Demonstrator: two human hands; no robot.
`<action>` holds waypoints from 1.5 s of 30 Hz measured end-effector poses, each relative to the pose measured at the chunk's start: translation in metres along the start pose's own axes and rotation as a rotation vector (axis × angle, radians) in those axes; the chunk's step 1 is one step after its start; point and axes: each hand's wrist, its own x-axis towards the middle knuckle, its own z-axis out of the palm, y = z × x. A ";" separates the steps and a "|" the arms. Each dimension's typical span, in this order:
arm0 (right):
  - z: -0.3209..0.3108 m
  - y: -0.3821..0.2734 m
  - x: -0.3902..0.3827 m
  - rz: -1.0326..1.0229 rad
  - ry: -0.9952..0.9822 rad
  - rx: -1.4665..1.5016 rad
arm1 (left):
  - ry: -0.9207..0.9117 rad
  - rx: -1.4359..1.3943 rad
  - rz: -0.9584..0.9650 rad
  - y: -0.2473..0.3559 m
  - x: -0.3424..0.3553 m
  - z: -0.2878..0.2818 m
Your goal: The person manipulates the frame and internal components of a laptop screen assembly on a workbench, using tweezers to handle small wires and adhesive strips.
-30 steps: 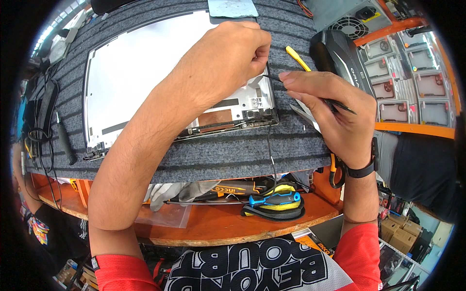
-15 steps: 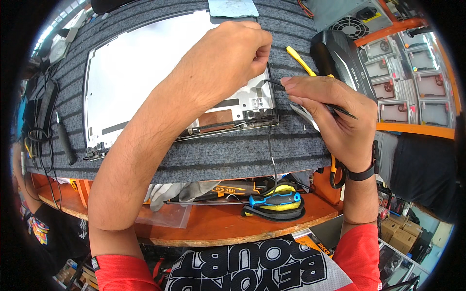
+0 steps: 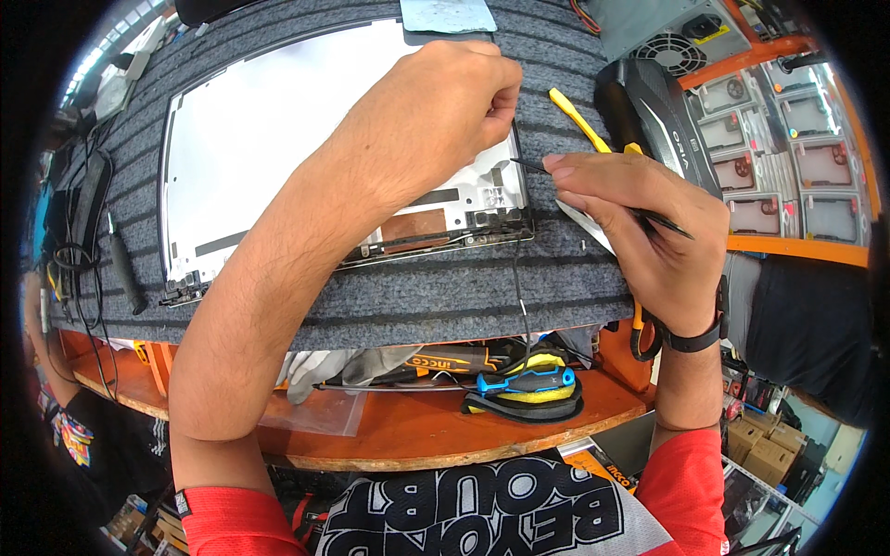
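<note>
A silver laptop lid panel [image 3: 269, 139] lies face down on a grey ribbed mat [image 3: 417, 296]. My left hand [image 3: 445, 102] reaches across it, fingers pinched together at the panel's right edge; what it pinches is hidden. My right hand [image 3: 640, 232] holds thin black tweezers [image 3: 533, 166] like a pen, their tip pointing left at the panel's right edge, close to my left fingers. A thin black cable [image 3: 519, 296] trails from the panel's hinge corner toward me.
A yellow pry tool [image 3: 575, 116] and a black computer mouse [image 3: 658, 93] lie right of the panel. Screwdrivers and pliers [image 3: 519, 380] sit on the orange shelf below the mat. Parts bins [image 3: 779, 148] stand at right, cables [image 3: 74, 241] at left.
My right hand has shifted slightly down and left, bringing the tweezers' tip closer to the panel's edge. My left hand stays pinched in place.
</note>
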 end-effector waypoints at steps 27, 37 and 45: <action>-0.010 -0.010 -0.003 0.033 -0.091 0.060 | 0.006 0.001 -0.003 0.001 0.000 0.000; -0.014 -0.014 -0.003 0.023 -0.145 0.044 | 0.032 0.029 0.032 -0.002 -0.001 0.001; -0.016 -0.015 -0.003 0.011 -0.150 0.049 | 0.008 0.015 0.004 0.000 0.000 0.000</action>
